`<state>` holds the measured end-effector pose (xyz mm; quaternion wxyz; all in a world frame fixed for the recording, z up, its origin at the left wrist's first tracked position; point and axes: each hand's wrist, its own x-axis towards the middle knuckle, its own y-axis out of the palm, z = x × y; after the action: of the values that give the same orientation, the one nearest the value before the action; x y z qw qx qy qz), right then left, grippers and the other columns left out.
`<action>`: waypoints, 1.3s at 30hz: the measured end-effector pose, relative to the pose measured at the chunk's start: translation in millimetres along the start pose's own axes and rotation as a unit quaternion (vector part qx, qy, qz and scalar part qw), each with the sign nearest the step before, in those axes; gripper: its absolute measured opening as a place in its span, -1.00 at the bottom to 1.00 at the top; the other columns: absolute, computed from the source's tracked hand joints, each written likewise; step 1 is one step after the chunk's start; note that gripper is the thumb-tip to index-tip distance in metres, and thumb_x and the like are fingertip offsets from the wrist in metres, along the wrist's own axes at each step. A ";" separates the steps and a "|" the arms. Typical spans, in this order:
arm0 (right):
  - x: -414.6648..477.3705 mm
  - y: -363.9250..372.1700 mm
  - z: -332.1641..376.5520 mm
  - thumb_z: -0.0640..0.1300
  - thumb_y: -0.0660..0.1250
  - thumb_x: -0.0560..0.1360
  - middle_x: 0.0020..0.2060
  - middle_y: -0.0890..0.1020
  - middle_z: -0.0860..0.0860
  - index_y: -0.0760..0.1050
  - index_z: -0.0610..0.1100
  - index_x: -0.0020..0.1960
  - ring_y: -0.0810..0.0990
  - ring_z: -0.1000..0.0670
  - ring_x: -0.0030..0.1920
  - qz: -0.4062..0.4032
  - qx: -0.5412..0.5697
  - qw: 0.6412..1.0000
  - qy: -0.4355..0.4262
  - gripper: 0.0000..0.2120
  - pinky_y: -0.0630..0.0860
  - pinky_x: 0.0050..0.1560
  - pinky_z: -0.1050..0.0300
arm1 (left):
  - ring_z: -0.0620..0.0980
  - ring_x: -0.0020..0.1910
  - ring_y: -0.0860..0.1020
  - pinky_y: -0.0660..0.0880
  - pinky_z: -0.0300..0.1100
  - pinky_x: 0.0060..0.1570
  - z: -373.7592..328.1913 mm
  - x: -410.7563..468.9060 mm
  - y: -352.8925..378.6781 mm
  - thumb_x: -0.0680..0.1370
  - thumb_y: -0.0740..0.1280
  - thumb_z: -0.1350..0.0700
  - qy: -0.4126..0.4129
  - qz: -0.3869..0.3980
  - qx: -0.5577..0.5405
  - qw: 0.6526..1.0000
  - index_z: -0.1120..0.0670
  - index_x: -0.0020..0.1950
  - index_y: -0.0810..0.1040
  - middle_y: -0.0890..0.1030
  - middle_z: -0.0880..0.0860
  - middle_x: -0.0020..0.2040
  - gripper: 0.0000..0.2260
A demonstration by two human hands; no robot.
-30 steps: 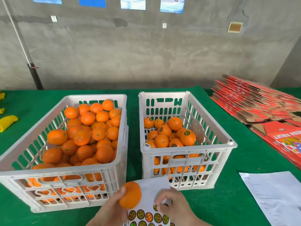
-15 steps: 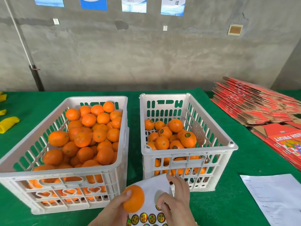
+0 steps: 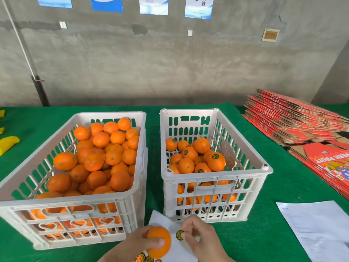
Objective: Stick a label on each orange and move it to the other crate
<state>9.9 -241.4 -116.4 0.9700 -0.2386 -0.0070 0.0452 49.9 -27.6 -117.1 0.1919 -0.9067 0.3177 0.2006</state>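
Our right hand (image 3: 202,239) pinches a loose round label (image 3: 179,235) at its fingertips, just beside the orange (image 3: 158,241) that our left hand (image 3: 132,246) grips above the sticker sheet (image 3: 160,220). No label shows on this fruit, so we judge the sticking step is not yet done.

Further out, the right crate (image 3: 217,175) is partly filled, and several of its oranges show labels. The left crate (image 3: 75,200) is heaped with bare fruit, so most of the work is left.

The labels are dark discs with a yellow-green emblem, their lettering too small to read. The red flattened cartons (image 3: 332,163) read "FRESH FRUIT", upside down to us. Print on the paper (image 3: 321,229) is illegible. A wall poster (image 3: 199,4) shows 做 and 过.
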 end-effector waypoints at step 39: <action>26.6 -32.0 161.4 -0.19 0.34 0.49 -0.07 0.69 -0.13 0.63 -0.16 -0.11 0.61 -0.10 0.09 -0.058 0.365 0.929 0.011 -0.90 0.50 0.18 0.06 | 0.05 0.11 0.62 0.58 -0.17 -0.03 -138.0 -51.2 -16.5 0.31 0.48 0.17 0.322 -0.127 -0.374 0.860 0.02 0.39 0.37 0.52 0.15 0.26 -0.34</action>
<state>33.4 -192.6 41.2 0.9911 0.1319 0.0070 -0.0142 57.4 -55.7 28.1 -0.2512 -0.9567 0.1452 -0.0246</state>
